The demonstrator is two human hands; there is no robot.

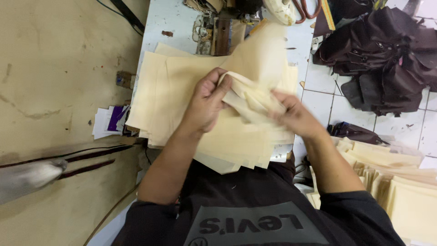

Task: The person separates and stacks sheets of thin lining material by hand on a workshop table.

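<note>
Both hands, left (207, 102) and right (291, 114), pinch a folded cream sheet (248, 98) above the stack (159, 100).

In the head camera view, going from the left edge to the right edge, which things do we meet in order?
Tan floor → small stack of white and purple papers → left hand gripping a folded cream sheet → right hand → heap of dark brown pieces on white tiles.

A heap of dark brown leather bags (387, 54) lies on the white tiled floor (327, 105). Red-handled scissors (306, 10) rest at the white table's (159, 23) far edge. White and purple paper scraps (109, 120) sit on the table's left side.
</note>
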